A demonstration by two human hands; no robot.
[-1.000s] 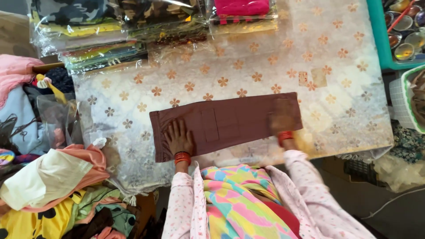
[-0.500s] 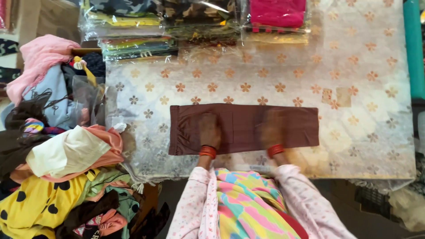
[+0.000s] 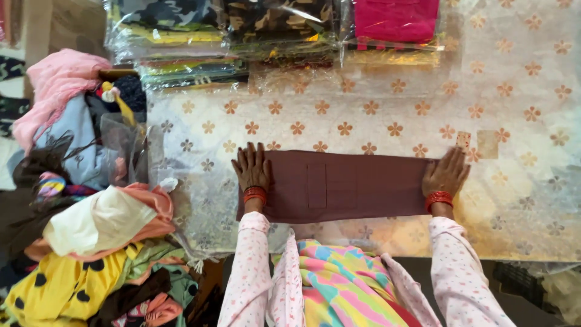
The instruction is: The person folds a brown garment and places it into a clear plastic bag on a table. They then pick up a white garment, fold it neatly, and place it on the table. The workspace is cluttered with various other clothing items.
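A cream table cover with orange flower print (image 3: 375, 109) carries a folded maroon cloth strip (image 3: 357, 184), its long axis running left to right. The left hand (image 3: 252, 169) and right hand (image 3: 446, 174) press flat on its two ends, fingers spread, gripping nothing.

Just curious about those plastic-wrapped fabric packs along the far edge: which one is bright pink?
The pink pack at the right end of the row; the others beside it, such as the camouflage pack, are camouflage or multicoloured.
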